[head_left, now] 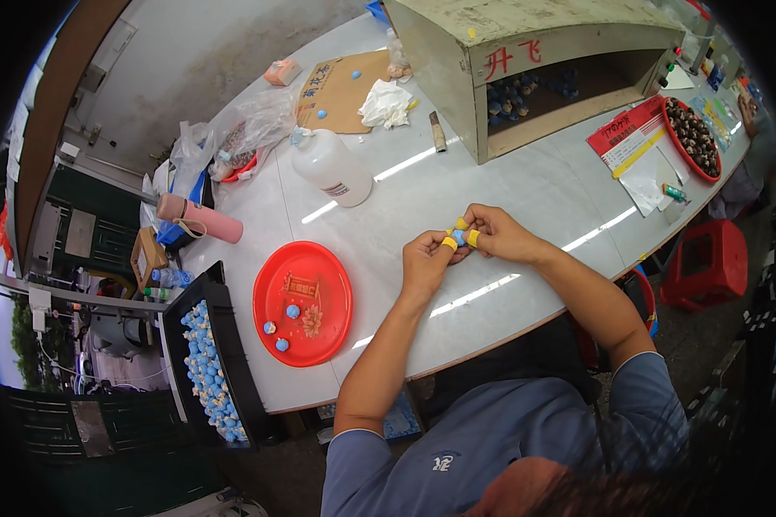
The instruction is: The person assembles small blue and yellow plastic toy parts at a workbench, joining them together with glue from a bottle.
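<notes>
Over the near part of the table, my left hand (426, 260) and my right hand (502, 236) meet, their fingertips closed on a small light-blue ball-like piece (459, 238). Fingers partly cover it, so its exact kind is unclear. Yellow bands (473, 239) wrap several of my fingertips. To the left of my hands lies a round red plate (341, 297) bearing three small blue pieces (293, 311), one showing a pale side. Farther left, a black bin (248, 379) holds many blue-and-cream pieces (205, 370) of similar look.
A white plastic bottle (332, 168) and a pink flask (200, 218) stand beyond the plate. Crumpled tissue (386, 104) lies on flat cardboard (341, 86). An open-fronted metal box (440, 73) contains blue pieces. Dark round pieces fill a red basket (709, 172); a red stool (707, 267) stands at right.
</notes>
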The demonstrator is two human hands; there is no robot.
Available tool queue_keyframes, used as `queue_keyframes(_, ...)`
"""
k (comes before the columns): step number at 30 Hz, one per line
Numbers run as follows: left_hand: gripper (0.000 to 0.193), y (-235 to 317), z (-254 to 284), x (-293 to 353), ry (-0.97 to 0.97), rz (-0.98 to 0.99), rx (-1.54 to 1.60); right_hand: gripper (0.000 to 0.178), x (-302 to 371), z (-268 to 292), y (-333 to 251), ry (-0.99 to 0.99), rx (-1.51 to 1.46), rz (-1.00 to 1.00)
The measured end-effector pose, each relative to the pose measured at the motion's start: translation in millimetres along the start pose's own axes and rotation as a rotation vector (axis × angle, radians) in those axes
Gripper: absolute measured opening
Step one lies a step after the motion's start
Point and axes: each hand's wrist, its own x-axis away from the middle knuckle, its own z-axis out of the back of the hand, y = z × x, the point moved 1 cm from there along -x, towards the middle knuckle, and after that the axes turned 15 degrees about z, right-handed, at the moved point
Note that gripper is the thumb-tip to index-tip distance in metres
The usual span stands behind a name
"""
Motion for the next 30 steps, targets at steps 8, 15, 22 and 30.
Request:
queue_keyframes(8, 0.016, 5, 4, 1, -0.037, 0.029, -0.023, 0.011, 0, 1, -3, -0.011, -0.043, -0.034)
queue_keyframes(15, 0.015, 8, 1, 1, -0.035, 0.058, -0.038, 0.011, 0, 0, -6, 0.001, -0.033, -0.036)
queue_keyframes(22, 0.012, 0, 2, -3, -0.037, 0.019, -0.021, 0.009, 2, -1, 5, -0.004, 0.054, -0.001)
queue_keyframes(30, 0.013, 0, 2, -4, -0.025, 0.037, -0.021, 0.009, 2, -3, -1, 0.017, -0.003, -0.041)
